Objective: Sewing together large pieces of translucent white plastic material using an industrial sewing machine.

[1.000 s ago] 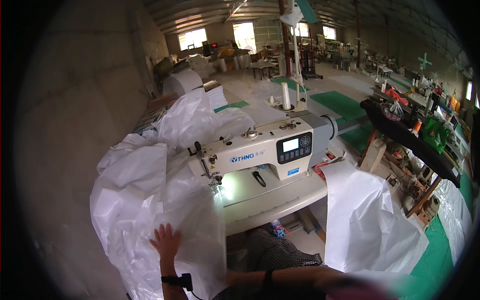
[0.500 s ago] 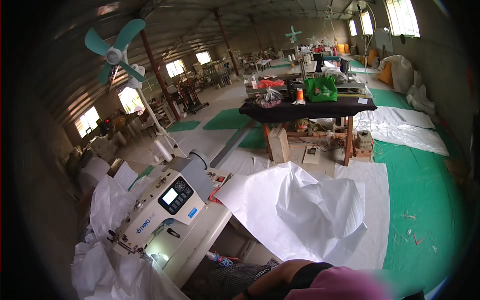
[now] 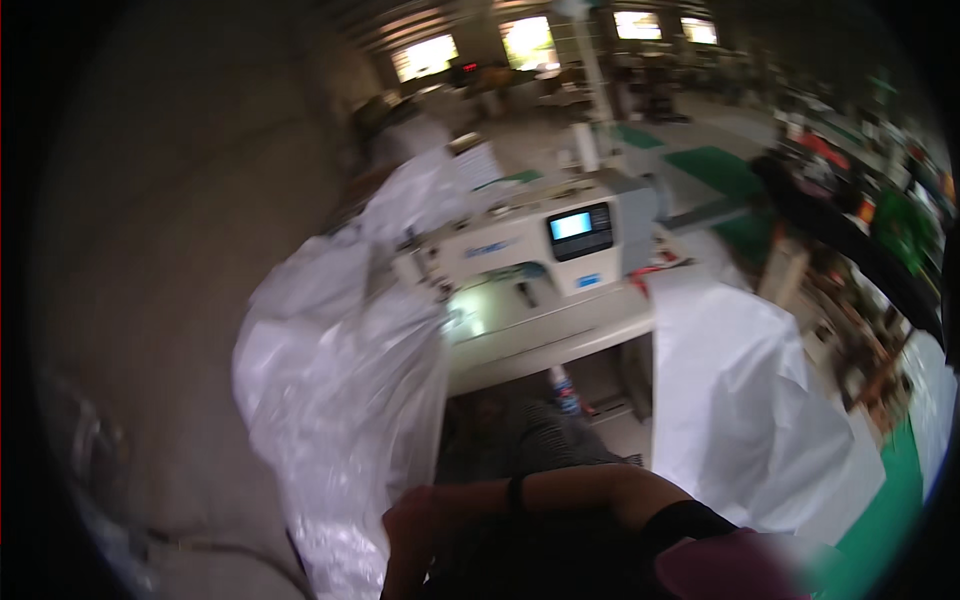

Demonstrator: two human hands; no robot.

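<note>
White sheeting (image 3: pixel 335 390) drapes left of the sewing machine (image 3: pixel 510 243), presumably too bulky for its bed (image 3: pixel 560 333); left hand (image 3: pixel 397 533) and right hand (image 3: pixel 424 506) seem to meet, blurred, near the sheeting's lower right edge, whether gripping or spread I cannot tell; white panel (image 3: pixel 735 410) hangs further right, apparently kept off that bed.

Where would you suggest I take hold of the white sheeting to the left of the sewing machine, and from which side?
I would probably pinch the right edge of the white sheeting, just below the bed of the sewing machine, coming from the right. That edge hangs fairly straight beside a dark gap, while the rest bunches in loose folds; blur hides finer creases.
</note>
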